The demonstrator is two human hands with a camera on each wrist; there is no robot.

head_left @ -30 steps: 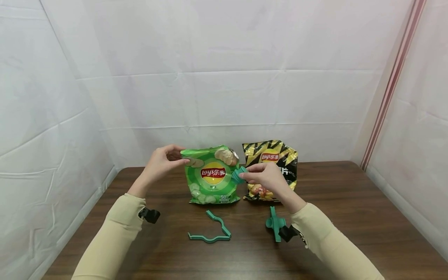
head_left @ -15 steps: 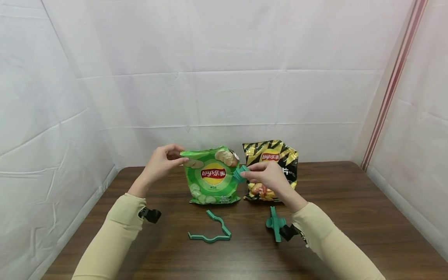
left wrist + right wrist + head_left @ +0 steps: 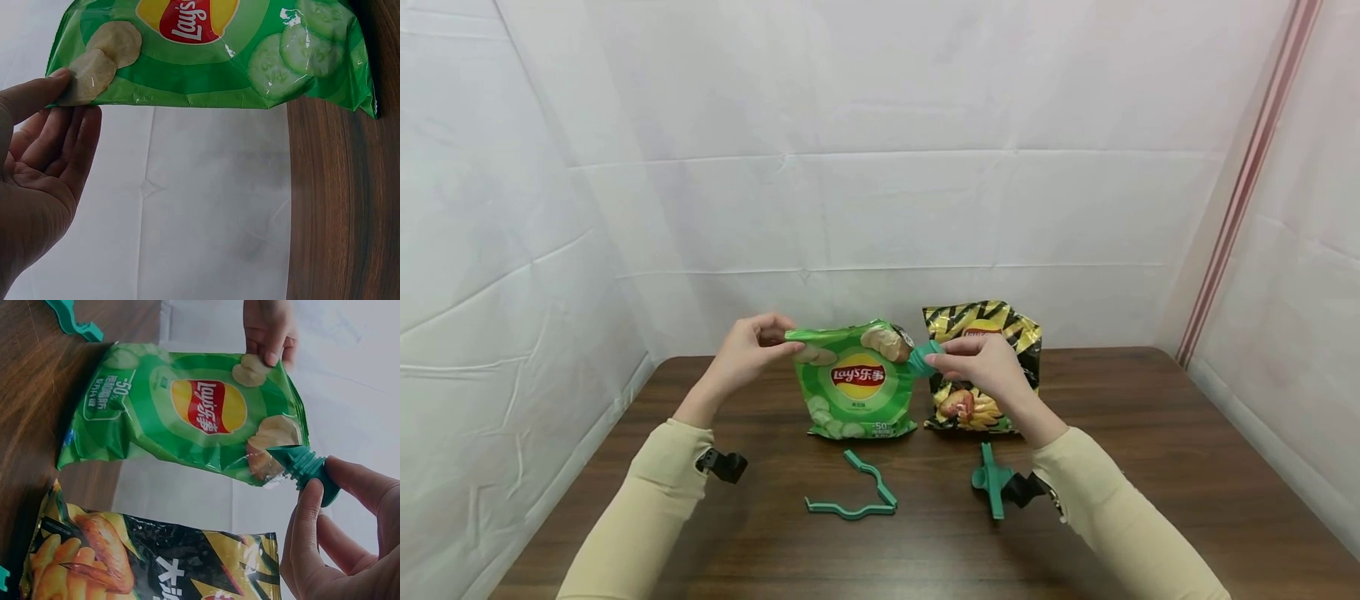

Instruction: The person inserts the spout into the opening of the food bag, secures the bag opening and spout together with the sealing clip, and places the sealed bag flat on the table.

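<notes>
A green Lay's chip bag (image 3: 857, 408) stands on the table. My left hand (image 3: 751, 343) pinches its upper left edge between thumb and fingers, as the left wrist view also shows. In my right hand (image 3: 981, 367) is a teal threaded spout (image 3: 304, 464), gripped by its round end. The spout's slanted, pointed tip overlaps the bag's upper right corner in the right wrist view. Behind the right hand stands a black and yellow Lay's bag (image 3: 1026, 337), partly covered by that hand.
An unfolded teal bag clip (image 3: 852, 512) lies in front of the green bag. Farther right, a teal clip with a round cap-like part (image 3: 992, 479) lies by the right wrist's black camera. White cloth walls (image 3: 880, 208) surround the brown table (image 3: 1150, 467).
My right hand has moved slightly up and right with the spout, toward the green bag's upper corner. The bag's top has dipped a little, while my left hand keeps its pinch.
</notes>
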